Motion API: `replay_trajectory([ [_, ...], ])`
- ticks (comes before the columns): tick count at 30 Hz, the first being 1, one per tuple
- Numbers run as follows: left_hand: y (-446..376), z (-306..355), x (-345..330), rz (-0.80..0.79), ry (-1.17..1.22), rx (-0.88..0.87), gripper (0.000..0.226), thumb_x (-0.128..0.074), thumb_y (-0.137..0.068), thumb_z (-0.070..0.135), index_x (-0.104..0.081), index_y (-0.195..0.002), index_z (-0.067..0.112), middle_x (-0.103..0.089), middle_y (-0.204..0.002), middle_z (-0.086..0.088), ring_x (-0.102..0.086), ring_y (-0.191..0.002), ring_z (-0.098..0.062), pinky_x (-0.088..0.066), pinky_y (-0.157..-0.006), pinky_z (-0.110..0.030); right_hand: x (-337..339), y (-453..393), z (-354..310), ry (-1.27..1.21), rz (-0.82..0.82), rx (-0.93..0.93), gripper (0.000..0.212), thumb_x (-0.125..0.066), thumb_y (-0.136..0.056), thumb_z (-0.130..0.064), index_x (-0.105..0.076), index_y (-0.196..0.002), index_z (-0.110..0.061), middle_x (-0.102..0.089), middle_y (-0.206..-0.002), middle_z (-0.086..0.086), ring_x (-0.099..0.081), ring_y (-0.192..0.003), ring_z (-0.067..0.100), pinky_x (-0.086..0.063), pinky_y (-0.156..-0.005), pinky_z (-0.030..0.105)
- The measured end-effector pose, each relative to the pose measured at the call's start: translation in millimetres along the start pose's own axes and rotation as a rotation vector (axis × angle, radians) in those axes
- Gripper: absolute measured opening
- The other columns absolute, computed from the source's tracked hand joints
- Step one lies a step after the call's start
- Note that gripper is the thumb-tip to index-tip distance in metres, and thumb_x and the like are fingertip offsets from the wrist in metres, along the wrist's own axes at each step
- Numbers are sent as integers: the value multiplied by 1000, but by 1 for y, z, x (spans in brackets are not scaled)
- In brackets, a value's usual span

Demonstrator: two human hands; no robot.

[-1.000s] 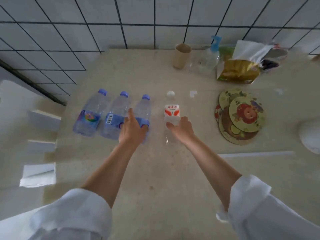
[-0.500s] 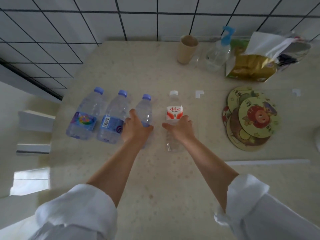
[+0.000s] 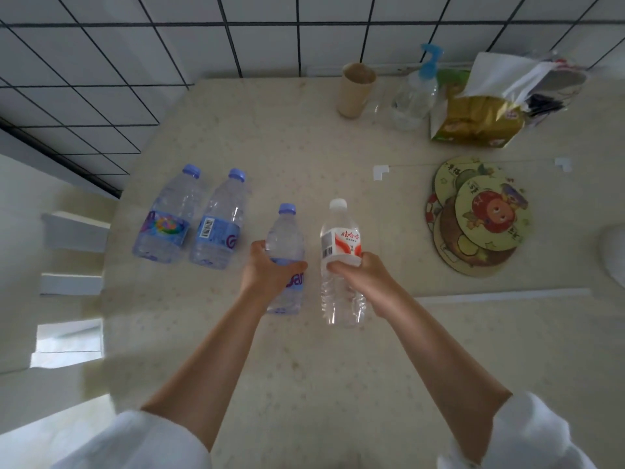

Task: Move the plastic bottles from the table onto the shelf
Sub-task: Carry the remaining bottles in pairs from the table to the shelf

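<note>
My left hand [image 3: 267,274] grips a small clear bottle with a blue cap [image 3: 285,238] around its middle, lifted off the table. My right hand [image 3: 363,275] holds a clear bottle with a white cap and red-and-white label [image 3: 340,242] just below the label, also raised. Two more blue-capped bottles stand on the beige table [image 3: 304,350] to the left: one with a colourful label [image 3: 165,218] and one with a blue barcode label [image 3: 220,221]. White shelf boards [image 3: 72,228] show at the far left, beyond the table's edge.
At the back stand a brown paper cup [image 3: 355,91], a clear spray bottle [image 3: 416,96] and a gold tissue pack [image 3: 477,120]. Round cartoon coasters [image 3: 477,218] lie at the right. A tiled wall runs behind and to the left.
Both hands closed around their bottles and lifted them off the table toward me. The two left bottles stayed put.
</note>
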State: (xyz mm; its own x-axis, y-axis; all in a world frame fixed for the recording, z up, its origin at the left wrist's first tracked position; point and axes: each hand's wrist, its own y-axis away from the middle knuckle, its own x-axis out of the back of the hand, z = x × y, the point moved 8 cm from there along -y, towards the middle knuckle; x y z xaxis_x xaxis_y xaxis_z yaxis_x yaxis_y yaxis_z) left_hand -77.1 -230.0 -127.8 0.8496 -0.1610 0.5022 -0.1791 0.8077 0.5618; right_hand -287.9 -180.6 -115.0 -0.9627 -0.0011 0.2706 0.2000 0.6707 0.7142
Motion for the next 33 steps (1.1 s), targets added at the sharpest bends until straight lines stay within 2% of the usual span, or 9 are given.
replay_trajectory([
  [2,18,-13,-1,-23,89,33,71,-92,-55,31,-54,-113,18,-69,-94,-3,-70,-81,-22,-60,-76,-43,0,20,12,-21,-6,5,35,-75,-69,-32,-68,-98,-15,-73,-91,7,-70,-86,24,-57,-80,41],
  [5,49,-27,4,-17,173,22,75,-94,-52,31,-49,-112,26,-67,-94,2,-69,-79,-17,-60,-72,-37,3,54,34,-47,27,-10,48,-78,-62,-35,-65,-103,-13,-72,-94,7,-69,-87,25,-58,-80,44],
  [11,107,-46,16,-34,227,-99,72,-92,-49,23,-45,-100,39,-66,-94,6,-69,-80,-11,-56,-72,-34,8,122,71,-25,234,47,57,-82,-58,-36,-54,-104,-17,-64,-97,-2,-63,-92,18,-54,-80,38],
  [16,152,-59,22,-104,181,-206,76,-91,-49,26,-49,-113,30,-68,-102,4,-70,-86,-12,-57,-75,-33,-5,181,104,-111,385,85,51,-83,-59,-29,-45,-92,-23,-57,-91,-7,-61,-92,23,-52,-83,42],
  [19,180,-55,17,-203,116,-325,61,-88,-54,25,-61,-109,22,-70,-97,3,-70,-85,-11,-57,-72,-28,-13,215,129,-218,445,78,50,-83,-62,-25,-43,-92,-26,-57,-92,-5,-62,-93,24,-51,-87,45],
  [22,210,-51,11,-284,46,-449,35,-85,-62,18,-68,-92,24,-72,-78,7,-68,-68,-6,-48,-54,-12,-16,250,157,-298,503,57,51,-82,-62,-28,-46,-98,-23,-61,-92,-5,-64,-87,18,-54,-79,38],
  [25,241,-57,-2,-363,-9,-477,35,-85,-60,24,-65,-88,23,-71,-74,5,-68,-62,-8,-48,-51,-18,-13,291,185,-455,583,73,48,-81,-66,-18,-49,-101,-18,-63,-92,-3,-63,-77,8,-51,-63,23],
  [29,281,-61,-28,-453,-121,-555,54,-86,-50,34,-62,-97,23,-71,-83,8,-69,-72,-8,-47,-58,-22,-6,340,230,-598,681,50,44,-79,-70,-12,-51,-103,-19,-64,-99,0,-66,-86,11,-55,-73,28],
  [33,323,-73,-61,-561,-212,-610,60,-91,-53,21,-59,-105,19,-70,-93,0,-69,-82,-22,-57,-68,-38,-1,389,277,-685,805,18,44,-79,-70,-10,-52,-105,-17,-67,-96,1,-66,-75,0,-51,-60,17],
])
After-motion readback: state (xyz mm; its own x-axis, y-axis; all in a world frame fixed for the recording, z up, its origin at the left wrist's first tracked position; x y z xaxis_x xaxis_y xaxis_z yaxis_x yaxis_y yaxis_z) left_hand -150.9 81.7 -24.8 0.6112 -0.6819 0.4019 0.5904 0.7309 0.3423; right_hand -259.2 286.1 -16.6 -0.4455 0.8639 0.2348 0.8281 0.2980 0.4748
